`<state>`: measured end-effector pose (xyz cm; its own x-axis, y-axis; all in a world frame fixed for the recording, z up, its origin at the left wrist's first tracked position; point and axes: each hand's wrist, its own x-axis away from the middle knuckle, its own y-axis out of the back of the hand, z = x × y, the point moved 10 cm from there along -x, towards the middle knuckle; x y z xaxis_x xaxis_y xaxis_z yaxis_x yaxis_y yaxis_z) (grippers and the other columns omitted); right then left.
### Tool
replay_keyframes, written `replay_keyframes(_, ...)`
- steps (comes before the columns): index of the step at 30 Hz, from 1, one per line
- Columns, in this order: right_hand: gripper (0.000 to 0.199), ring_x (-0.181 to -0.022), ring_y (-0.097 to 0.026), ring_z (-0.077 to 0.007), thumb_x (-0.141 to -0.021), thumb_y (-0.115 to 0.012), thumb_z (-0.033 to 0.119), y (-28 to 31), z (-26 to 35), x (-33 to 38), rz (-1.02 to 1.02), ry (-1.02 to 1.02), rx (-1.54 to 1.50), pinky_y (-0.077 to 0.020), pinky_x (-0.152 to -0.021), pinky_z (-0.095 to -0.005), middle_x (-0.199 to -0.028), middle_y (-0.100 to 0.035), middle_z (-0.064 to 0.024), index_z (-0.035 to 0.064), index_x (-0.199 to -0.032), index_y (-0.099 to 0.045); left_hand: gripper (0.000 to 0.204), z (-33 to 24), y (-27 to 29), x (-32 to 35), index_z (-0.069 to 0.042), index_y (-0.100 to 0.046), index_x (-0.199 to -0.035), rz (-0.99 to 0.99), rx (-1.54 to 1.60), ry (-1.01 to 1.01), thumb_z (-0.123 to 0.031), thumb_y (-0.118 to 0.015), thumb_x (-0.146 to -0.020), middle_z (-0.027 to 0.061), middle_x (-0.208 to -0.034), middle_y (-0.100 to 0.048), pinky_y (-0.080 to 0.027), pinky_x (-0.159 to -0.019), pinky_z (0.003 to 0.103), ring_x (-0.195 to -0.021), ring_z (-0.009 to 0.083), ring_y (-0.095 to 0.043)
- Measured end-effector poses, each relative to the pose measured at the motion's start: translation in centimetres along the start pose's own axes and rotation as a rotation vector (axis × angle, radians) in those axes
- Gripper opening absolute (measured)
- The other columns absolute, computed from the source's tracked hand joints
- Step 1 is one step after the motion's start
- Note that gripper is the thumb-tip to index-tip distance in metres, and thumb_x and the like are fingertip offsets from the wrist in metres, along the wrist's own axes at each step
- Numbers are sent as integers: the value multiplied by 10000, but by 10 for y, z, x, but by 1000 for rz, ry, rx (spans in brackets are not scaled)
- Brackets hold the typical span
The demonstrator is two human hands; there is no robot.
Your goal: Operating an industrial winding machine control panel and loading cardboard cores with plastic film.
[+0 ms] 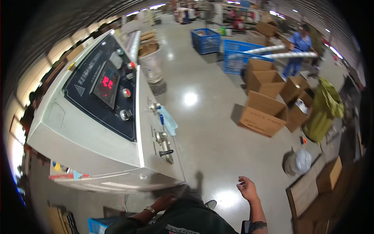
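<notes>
My right hand (248, 188) is held out above the floor at the lower right of centre. Its fingers are loosely bent and apart, with nothing in them. My left hand (164, 202) is close to my body, below the machine's front corner, with a watch (150, 210) on the wrist. Its fingers are dark and blurred, so their pose is unclear. Nearest to it is a large white machine cabinet (93, 156), whose dark control panel (80, 90) carries a lit red display (107, 82), buttons and knobs. Metal valve fittings (163, 142) and a light blue cloth (168, 121) are on its side.
Open cardboard boxes (261, 115) stand at the right, beside a green sack (324, 109). Behind them are blue crates (205, 41) and long white rolls (290, 55), near a person in blue (300, 43). A wooden-sided container (307, 191) lies lower right.
</notes>
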<state>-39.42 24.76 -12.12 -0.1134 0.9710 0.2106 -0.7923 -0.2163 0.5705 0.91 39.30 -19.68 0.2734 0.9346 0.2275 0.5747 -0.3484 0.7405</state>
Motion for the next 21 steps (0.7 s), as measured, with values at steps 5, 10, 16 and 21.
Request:
replay_keyframes(5, 414, -867, -656, -215, -785, -670, 72, 17, 28, -98, 144, 133, 19, -540, -753, -318, -1067, -660, -159, -29, -1174, -574, 498, -14, -27, -50, -70, -568, -1240, -76, 613, 405, -426, -589, -893, 152, -1086, -672, -485, -894, 378, -1028, 292, -635)
replay_keyframes(10, 432, -790, -669, -241, -729, -715, 89, 50, -57, -177, 215, 90, 151, -542, -743, -334, -1006, -685, -128, 13, -1142, -610, 473, -37, -21, -162, -56, -555, -1250, -127, 596, 378, -378, -590, -905, 139, -1127, -652, -480, -898, 363, -1032, 252, -632)
replay_keyframes(16, 339, -730, -651, -166, -770, -651, 25, 95, -224, -245, 313, -105, -111, -523, -645, -276, -864, -672, -114, -39, -1095, -583, 506, -95, 73, -260, -44, -537, -1248, -397, 523, 369, -375, -612, -873, 150, -1082, -652, -480, -879, 382, -1005, 274, -633)
replay_keyframes(21, 368, -717, -619, -158, -890, -629, 85, 95, -316, -305, 651, -114, -255, -525, -636, -275, -925, -674, -127, -10, -1223, -505, 522, -135, 220, -282, -50, -508, -1288, -956, 315, 374, -194, -682, -818, 176, -1216, -572, -474, -904, 406, -1058, 316, -596)
